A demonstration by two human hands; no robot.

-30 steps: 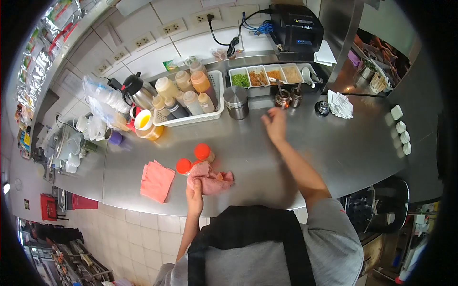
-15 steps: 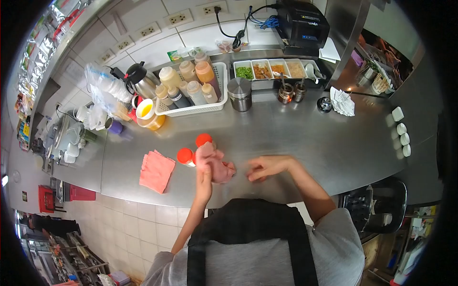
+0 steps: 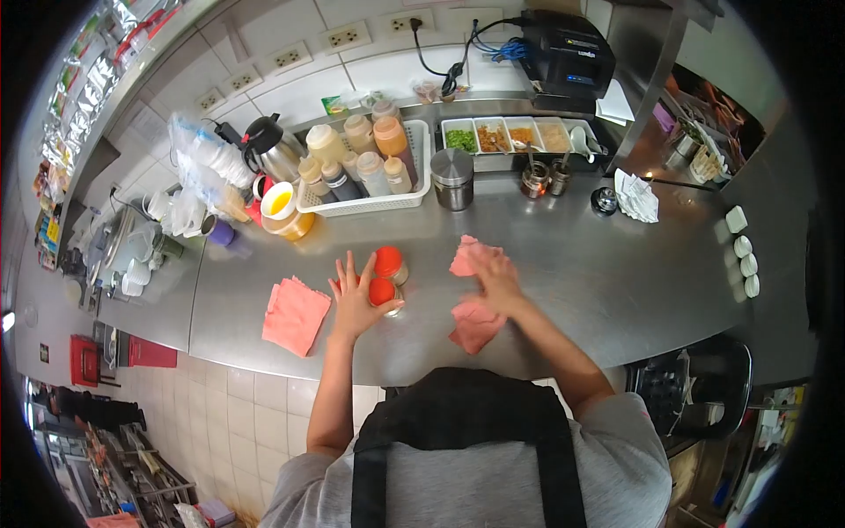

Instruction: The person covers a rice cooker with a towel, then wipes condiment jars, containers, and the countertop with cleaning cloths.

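My left hand (image 3: 355, 308) is open, its fingers spread and its thumb reaching across the near side of a red-lidded jar (image 3: 382, 291). A second red-lidded jar (image 3: 388, 261) stands just behind that one. Over to the right, my right hand (image 3: 498, 286), slightly blurred, is on a pink cloth (image 3: 476, 322) against the steel counter. The cloth shows beyond the fingers and below the palm; the fingertips are partly hidden in it. Left of my left hand lies a folded pink cloth (image 3: 297, 317).
Behind the jars, a white basket (image 3: 365, 205) holds several squeeze bottles, with a steel canister (image 3: 453, 179) beside it. Trays of chopped toppings (image 3: 506, 136) line the back. A yellow-filled container (image 3: 286, 220) stands left; crumpled white paper (image 3: 635, 196) lies right.
My left hand has let go of the pink cloth and moved left to the jars, fingers spreading. My right hand now has the cloth, further right on the counter. The near jar sits further right.
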